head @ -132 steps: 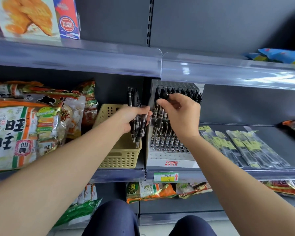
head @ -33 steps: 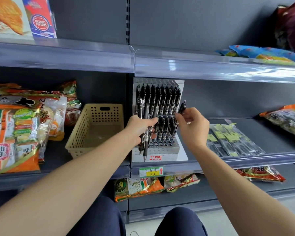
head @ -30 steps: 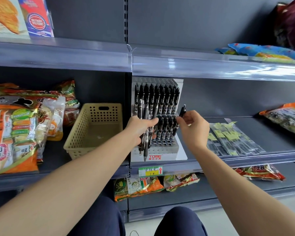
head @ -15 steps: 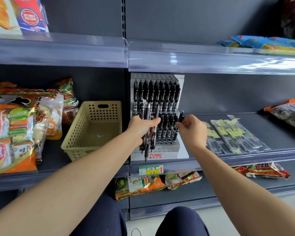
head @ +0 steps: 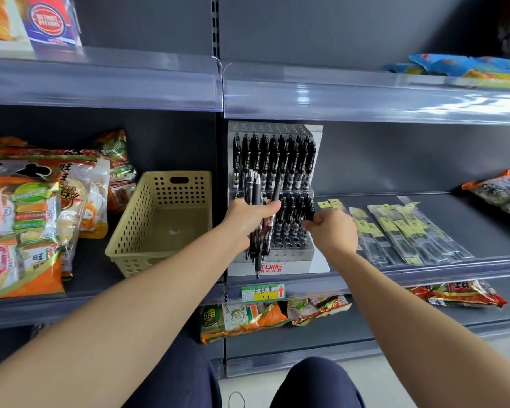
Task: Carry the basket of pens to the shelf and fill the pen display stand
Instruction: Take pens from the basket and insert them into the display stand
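Head camera: my left hand (head: 248, 222) holds a fistful of black pens (head: 258, 198) upright before the left side of the pen display stand (head: 277, 256), fingers (head: 272, 205) curled tight round them. My right hand (head: 331, 228) pinches a single pen (head: 309, 209) at the right end of the lower tier. The basket (head: 159, 231) sits just left of the stand on the shelf (head: 424, 272), seemingly emptied. I judge it best to seat this pen straight down, then fill the bare front holes one by one.
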Demonstrator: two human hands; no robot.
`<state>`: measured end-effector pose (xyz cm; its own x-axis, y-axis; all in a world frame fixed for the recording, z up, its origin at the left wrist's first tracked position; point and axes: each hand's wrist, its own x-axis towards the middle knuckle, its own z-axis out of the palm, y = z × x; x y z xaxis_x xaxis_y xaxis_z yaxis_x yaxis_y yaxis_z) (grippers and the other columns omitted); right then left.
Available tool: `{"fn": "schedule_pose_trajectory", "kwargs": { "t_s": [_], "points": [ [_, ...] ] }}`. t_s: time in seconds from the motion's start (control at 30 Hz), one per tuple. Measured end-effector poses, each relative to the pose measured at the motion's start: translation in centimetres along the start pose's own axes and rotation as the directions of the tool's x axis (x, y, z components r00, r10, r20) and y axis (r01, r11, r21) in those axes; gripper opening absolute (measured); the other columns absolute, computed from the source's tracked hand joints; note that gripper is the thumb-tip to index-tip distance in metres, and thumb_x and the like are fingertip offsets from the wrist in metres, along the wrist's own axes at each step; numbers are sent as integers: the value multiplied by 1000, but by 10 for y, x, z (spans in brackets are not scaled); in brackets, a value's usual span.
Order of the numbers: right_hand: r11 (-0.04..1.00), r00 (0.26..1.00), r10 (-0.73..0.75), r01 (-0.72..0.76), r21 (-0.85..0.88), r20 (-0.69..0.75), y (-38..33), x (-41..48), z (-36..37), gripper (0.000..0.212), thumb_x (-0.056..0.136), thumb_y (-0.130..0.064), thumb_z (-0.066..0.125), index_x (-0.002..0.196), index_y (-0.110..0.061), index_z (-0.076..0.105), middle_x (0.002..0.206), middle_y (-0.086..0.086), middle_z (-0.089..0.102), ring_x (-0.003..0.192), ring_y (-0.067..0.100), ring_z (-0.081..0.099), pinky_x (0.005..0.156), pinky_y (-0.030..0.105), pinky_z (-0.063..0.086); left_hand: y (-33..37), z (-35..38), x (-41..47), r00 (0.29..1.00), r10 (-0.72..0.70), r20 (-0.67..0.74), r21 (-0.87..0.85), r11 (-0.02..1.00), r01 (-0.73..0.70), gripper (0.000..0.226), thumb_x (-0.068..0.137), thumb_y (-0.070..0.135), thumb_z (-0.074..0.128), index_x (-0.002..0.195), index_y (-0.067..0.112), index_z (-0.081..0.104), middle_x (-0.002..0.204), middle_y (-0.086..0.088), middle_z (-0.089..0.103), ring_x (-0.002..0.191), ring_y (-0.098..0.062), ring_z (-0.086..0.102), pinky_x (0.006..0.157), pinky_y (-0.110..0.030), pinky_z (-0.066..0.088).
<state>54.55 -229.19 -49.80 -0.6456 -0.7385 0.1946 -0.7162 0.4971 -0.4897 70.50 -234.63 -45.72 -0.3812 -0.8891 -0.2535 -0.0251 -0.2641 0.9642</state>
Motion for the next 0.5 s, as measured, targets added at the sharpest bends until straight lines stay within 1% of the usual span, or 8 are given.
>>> {"fn": "schedule_pose_trajectory", "kwargs": {
  "t_s": [0.1, 0.17, 0.23, 0.27, 0.33, 0.4, 0.47, 0.5],
  "points": [
    [1000, 1000, 7, -7, -12, 14, -1, 0, -3, 40, 90, -32, 64, 59, -15, 46, 51, -1, 47, 46, 15, 42, 44, 19, 26, 2, 1, -3, 1000, -9, 5, -19, 1000, 9, 96, 79, 30, 77, 149, 1, 18, 153, -13, 28, 140, -30, 27, 114, -47, 20],
    [1000, 1000, -2, 2, -11, 8, 0, -3, -4, 33, 88, -40, 65, 71, -15, 52, 60, -1, 53, 54, 17, 48, 47, 21, 32, 1, 2, -2, 1000, -11, 6, -24, 1000, 11, 97, 79, 30, 77, 149, 2, 17, 154, -14, 27, 141, -30, 26, 114, -47, 20],
    [1000, 998, -15, 15, 11, -61, 0, -11, -4, 35, 85, -47, 65, 84, -16, 49, 68, -1, 55, 63, 22, 53, 52, 26, 35, 1, 2, -2, 1000, -20, -4, -33, 999, 20, 98, 78, 30, 78, 149, 2, 17, 154, -14, 26, 141, -30, 26, 114, -48, 19],
    [998, 992, -47, 51, 38, -117, -1, -15, -4, 34, 86, -46, 63, 85, -16, 47, 68, -1, 55, 63, 24, 53, 52, 28, 36, 2, 2, -3, 1000, -26, -7, -40, 999, 26, 98, 77, 31, 79, 148, 1, 18, 153, -15, 27, 140, -30, 26, 113, -48, 20],
    [969, 955, -188, 218, 115, -230, -4, -22, -4, 26, 89, -37, 63, 84, -16, 48, 66, -2, 54, 60, 23, 53, 51, 30, 40, 3, 2, -2, 999, -33, -14, -70, 997, 32, 97, 76, 31, 80, 148, 1, 22, 152, -15, 30, 140, -30, 28, 113, -49, 21],
    [893, 877, -374, 429, 137, -303, -10, -28, -5, 17, 88, -26, 65, 93, -13, 56, 70, -3, 55, 59, 19, 52, 52, 31, 44, 6, -1, -3, 999, -46, -20, -93, 995, 44, 98, 75, 30, 80, 148, 2, 21, 153, -15, 28, 141, -30, 26, 113, -50, 20],
    [798, 779, -539, 594, 102, -319, -18, -32, -7, 25, 85, -20, 68, 107, -12, 61, 79, -3, 57, 60, 16, 53, 52, 31, 49, 10, -3, -5, 997, -67, -36, -117, 991, 62, 97, 77, 28, 79, 149, 4, 18, 155, -15, 26, 142, -31, 24, 113, -50, 21],
    [746, 722, -613, 662, 67, -321, -21, -32, -6, 30, 83, -18, 70, 111, -12, 61, 83, -1, 59, 60, 17, 54, 51, 32, 50, 12, -5, -6, 996, -81, -48, -129, 989, 74, 96, 77, 27, 79, 149, 6, 19, 153, -15, 28, 140, -33, 28, 111, -50, 26]
  ]
}}
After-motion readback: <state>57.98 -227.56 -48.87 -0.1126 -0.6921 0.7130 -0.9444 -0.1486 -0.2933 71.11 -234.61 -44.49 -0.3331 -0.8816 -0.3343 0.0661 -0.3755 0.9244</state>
